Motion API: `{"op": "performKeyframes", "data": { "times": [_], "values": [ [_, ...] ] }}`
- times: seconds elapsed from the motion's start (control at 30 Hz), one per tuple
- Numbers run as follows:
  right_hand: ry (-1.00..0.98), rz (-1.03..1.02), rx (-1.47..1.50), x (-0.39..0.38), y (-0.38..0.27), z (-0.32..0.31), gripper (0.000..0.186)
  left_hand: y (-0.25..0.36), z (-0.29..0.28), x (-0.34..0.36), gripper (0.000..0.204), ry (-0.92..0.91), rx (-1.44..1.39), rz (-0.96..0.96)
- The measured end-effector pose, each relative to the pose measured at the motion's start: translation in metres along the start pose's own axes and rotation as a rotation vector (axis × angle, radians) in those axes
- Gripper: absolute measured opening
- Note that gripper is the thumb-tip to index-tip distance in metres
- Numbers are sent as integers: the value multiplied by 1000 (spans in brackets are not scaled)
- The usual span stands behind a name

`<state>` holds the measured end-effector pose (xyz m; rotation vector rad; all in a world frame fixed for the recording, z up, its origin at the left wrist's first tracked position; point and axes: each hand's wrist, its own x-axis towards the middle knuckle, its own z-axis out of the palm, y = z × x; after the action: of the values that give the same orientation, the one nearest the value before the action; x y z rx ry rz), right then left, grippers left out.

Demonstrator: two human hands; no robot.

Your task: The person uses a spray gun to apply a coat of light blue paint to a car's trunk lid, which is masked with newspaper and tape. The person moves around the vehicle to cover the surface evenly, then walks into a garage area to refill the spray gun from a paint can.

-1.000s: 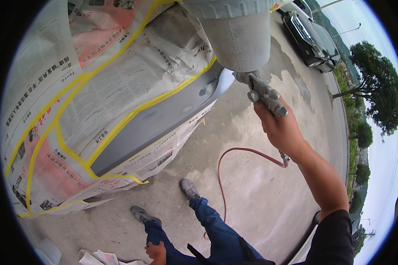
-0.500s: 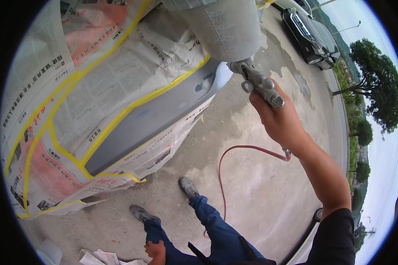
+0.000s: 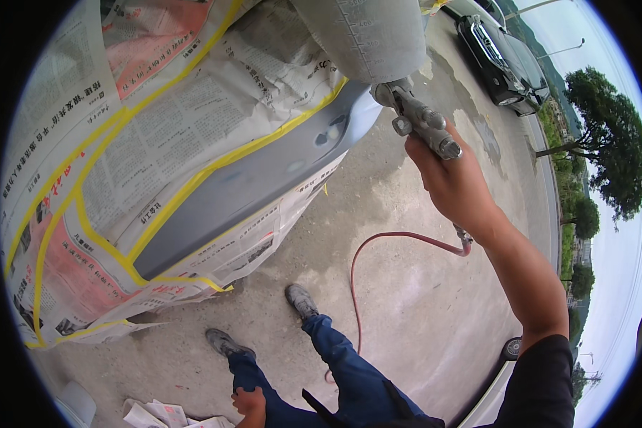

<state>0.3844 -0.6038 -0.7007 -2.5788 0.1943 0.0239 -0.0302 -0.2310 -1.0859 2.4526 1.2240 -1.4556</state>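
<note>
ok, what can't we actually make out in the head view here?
- Spray gun nozzle: hidden behind its paint cup, so any spray is unseen.
- Cup top: cut off by the upper edge.
- Right hand fingers: on the far side of the gun; trigger grip not visible.
- Left hand: cut by the lower edge, resting on the knee.
- Red hose: its far end passes behind the leg.

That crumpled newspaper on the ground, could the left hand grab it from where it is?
Probably yes. The left hand rests on the person's knee, low down, and the crumpled newspaper lies just beside it on the concrete with nothing between them. The right hand is busy holding the spray gun.
</note>
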Motion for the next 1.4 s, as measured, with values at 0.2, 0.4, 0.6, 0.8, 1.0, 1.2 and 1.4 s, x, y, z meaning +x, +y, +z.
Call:
{"op": "performKeyframes", "data": {
  "times": [0.2, 0.4, 0.6, 0.8, 1.0, 1.2, 1.4],
  "values": [
    [-29, 86, 13, -7, 6, 6, 28, 2, 2, -3, 58, 1, -3, -19],
    [-64, 32, 70, -12, 17, 12, 25, 3, 1, -4, 58, -20, -8, -11],
    [-129, 98, 116, -15, 22, 17, 21, 3, 4, -4, 59, -33, -11, -31],
    [-165, 128, 183, -21, 22, 24, 20, 3, 4, -4, 59, -25, -6, -26],
    [-226, 164, 264, -27, 19, 32, 20, 0, 6, -2, 58, -22, -11, -8],
    [-285, 199, 318, -34, 7, 35, 21, -1, 6, -5, 58, -10, -12, -3],
    [-334, 114, 374, -43, -1, 44, 31, 0, 3, -6, 59, -15, -20, -9]
  ]
}}
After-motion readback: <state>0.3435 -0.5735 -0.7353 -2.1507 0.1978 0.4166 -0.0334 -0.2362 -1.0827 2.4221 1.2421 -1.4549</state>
